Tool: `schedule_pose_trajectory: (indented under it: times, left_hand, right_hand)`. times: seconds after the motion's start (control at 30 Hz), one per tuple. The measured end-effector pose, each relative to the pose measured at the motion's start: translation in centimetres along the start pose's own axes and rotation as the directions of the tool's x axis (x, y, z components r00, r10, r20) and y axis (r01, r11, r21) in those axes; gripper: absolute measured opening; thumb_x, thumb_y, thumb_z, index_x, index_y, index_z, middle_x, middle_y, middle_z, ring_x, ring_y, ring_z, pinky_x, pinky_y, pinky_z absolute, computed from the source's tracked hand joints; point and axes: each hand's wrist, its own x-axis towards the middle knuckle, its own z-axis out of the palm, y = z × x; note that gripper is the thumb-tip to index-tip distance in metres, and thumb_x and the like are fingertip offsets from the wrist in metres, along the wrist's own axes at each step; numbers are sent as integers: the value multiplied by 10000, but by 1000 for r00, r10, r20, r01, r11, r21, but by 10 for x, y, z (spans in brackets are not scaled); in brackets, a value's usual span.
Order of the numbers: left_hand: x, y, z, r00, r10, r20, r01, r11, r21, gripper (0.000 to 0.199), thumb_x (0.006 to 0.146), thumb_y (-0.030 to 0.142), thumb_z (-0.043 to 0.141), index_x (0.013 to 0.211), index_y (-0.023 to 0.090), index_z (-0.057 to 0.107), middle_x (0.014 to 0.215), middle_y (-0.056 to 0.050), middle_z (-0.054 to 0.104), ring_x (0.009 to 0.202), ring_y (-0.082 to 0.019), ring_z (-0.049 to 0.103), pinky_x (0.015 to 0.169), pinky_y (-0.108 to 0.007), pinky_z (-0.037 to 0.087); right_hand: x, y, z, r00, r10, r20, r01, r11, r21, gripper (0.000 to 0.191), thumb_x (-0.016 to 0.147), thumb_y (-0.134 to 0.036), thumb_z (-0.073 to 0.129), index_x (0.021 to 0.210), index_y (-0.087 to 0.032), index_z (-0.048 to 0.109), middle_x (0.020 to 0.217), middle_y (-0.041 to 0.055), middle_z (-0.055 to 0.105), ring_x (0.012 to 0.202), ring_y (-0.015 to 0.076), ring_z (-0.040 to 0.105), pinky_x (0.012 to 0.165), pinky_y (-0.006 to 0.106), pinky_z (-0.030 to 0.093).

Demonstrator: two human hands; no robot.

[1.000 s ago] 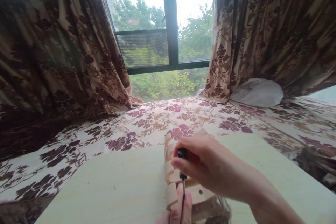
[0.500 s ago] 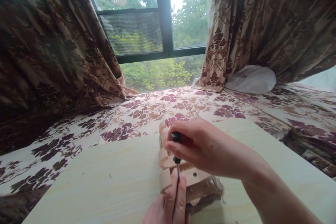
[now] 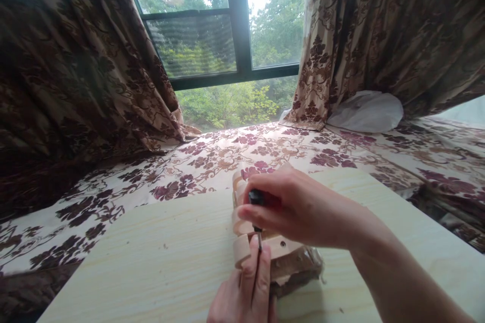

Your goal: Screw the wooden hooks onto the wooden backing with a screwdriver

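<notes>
My right hand [image 3: 290,207] is wrapped around the black handle of a screwdriver [image 3: 256,197], a bit of red showing inside the grip. The metal shaft points down between the fingertips of my left hand [image 3: 248,282]. Its index and middle fingers are pressed close around the tip, and whatever they pinch is hidden. Both hands are over a pale wooden piece [image 3: 282,250] with rounded ends and a small dark hole. Under its near side is a brown, ragged-edged layer [image 3: 291,275] that looks wrapped in clear plastic. My right hand covers much of the wood behind.
A light wooden board [image 3: 151,257] bears the work, with a few small dark bits on it. Beyond lies floral cloth [image 3: 212,156], with a white plastic bag [image 3: 367,111] at the right. Patterned curtains [image 3: 94,60] flank a window [image 3: 238,35].
The view has shifted slightly. Less of the screwdriver's shaft shows between my right hand and my left fingertips. Both hands keep nearly the same place on the wood.
</notes>
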Motion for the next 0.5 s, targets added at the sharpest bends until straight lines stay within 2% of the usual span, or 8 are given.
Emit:
schedule_pose_trajectory:
  times: [0.07, 0.13, 0.27, 0.33, 0.5]
  left_hand:
    - [-1, 0, 1, 1000, 12, -5, -12, 1000, 7, 440, 775, 164, 478, 1211, 118, 519, 1119, -87, 643, 698, -97, 604, 572, -214, 460]
    - [-1, -1, 1, 1000, 10, -1, -10, 1000, 10, 446, 766, 163, 484, 1208, 119, 522, 1117, -89, 643, 681, -94, 599, 567, -216, 458]
    - [0, 0, -1, 1000, 6, -5, -6, 1000, 1, 481, 777, 168, 487, 1254, 113, 480, 1248, -99, 568, 795, -93, 617, 580, -197, 460]
    - [1, 0, -2, 1000, 6, -7, -6, 1000, -3, 475, 785, 170, 485, 1257, 117, 479, 1246, -93, 571, 808, -88, 615, 580, -190, 454]
    - [4, 0, -3, 1000, -1, -29, 1, 1000, -3, 381, 778, 172, 478, 1146, 123, 568, 1074, -79, 661, 634, -90, 571, 556, -224, 439]
  right_hand:
    - [-2, -3, -2, 996, -63, 66, 58, 996, 72, 112, 868, -248, 540, 812, -169, 596, 645, -41, 493, 582, 72, 406, 542, 217, 289]
    - [-2, -4, -3, 991, -104, 89, 94, 989, 111, 116, 879, -244, 528, 823, -170, 598, 653, -44, 494, 591, 68, 417, 551, 211, 301]
    - [1, 2, -2, 999, -40, -12, 40, 998, 38, 237, 894, -308, 508, 716, -158, 551, 622, -41, 448, 567, 72, 379, 525, 231, 273]
    - [1, 4, -2, 999, -10, -49, 11, 1000, 8, 251, 896, -311, 504, 704, -155, 547, 622, -35, 456, 566, 75, 377, 525, 237, 268]
    - [-3, -4, -3, 995, -80, 62, 76, 995, 69, 113, 873, -255, 540, 832, -171, 603, 636, -46, 483, 580, 72, 411, 539, 219, 294]
